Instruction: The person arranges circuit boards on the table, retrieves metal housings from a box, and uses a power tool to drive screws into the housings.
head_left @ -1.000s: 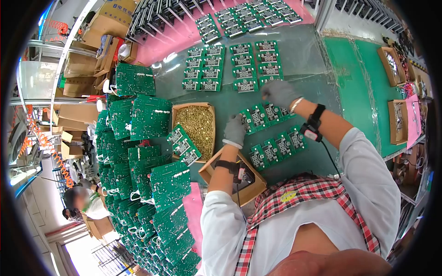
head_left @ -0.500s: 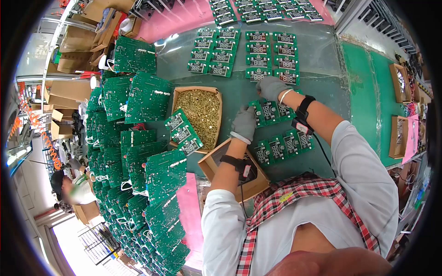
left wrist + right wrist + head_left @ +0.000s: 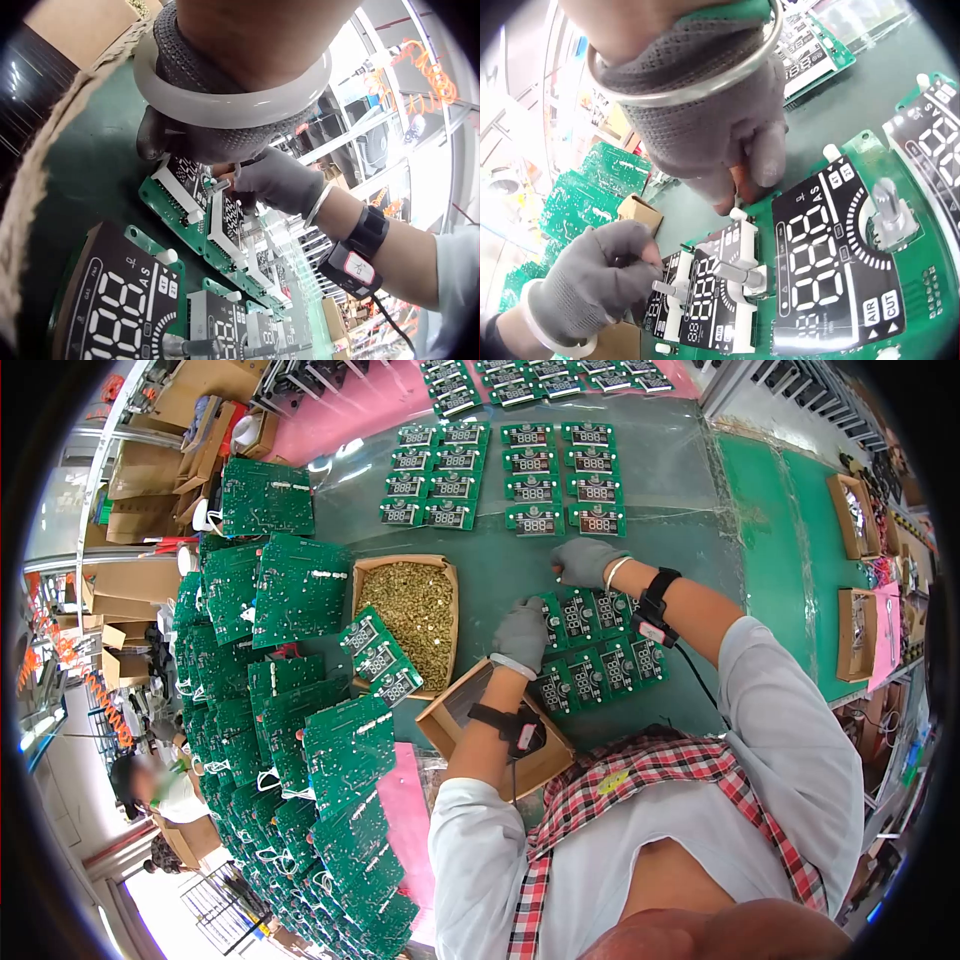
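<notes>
A green circuit board with several black digit displays lies in front of the person, close beside a similar board nearer the body. The gloved left hand grips the left end of the farther board, fingers curled beside a metal knob shaft in the right wrist view. At that board's far edge is the gloved right hand, fingers bent downward. Its fingertips come right at a white post; I cannot tell whether they pinch it.
A box of small brass-coloured parts stands left, a display board lying across it. Another cardboard box sits by the left forearm. Green boards stand densely at far left; display boards lie in rows at the back.
The right hand has moved left along the far edge, closer to the left hand. The farther board now lies nearer the other board. The head view has shifted.
</notes>
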Action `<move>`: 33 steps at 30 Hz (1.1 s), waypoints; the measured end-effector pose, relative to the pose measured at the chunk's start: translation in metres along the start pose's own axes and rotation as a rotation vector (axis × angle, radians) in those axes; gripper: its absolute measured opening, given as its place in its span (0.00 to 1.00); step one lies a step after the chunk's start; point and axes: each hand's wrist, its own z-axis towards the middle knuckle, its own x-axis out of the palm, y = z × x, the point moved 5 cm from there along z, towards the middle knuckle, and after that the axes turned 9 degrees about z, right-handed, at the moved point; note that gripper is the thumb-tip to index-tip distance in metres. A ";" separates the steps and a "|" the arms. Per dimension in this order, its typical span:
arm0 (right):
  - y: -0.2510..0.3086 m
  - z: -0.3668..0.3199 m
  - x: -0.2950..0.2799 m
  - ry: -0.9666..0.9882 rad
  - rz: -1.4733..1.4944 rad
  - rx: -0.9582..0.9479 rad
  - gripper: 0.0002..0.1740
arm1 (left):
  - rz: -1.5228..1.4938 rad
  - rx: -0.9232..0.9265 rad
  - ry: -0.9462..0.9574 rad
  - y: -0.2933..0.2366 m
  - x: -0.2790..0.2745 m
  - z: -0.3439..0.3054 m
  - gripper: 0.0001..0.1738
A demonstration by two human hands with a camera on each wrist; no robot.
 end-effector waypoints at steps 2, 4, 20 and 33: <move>0.004 0.002 0.003 0.003 -0.013 -0.030 0.15 | -0.054 -0.026 -0.017 -0.001 -0.008 -0.003 0.10; 0.003 0.008 0.010 -0.009 -0.035 0.017 0.15 | -0.128 -0.003 -0.113 0.006 0.000 -0.001 0.09; 0.024 -0.003 0.021 -0.062 0.385 -0.141 0.13 | -0.342 -0.053 -0.337 0.027 -0.002 -0.019 0.06; 0.016 0.000 0.027 -0.071 0.329 -0.109 0.11 | -1.046 -0.227 -0.305 0.037 -0.007 -0.034 0.02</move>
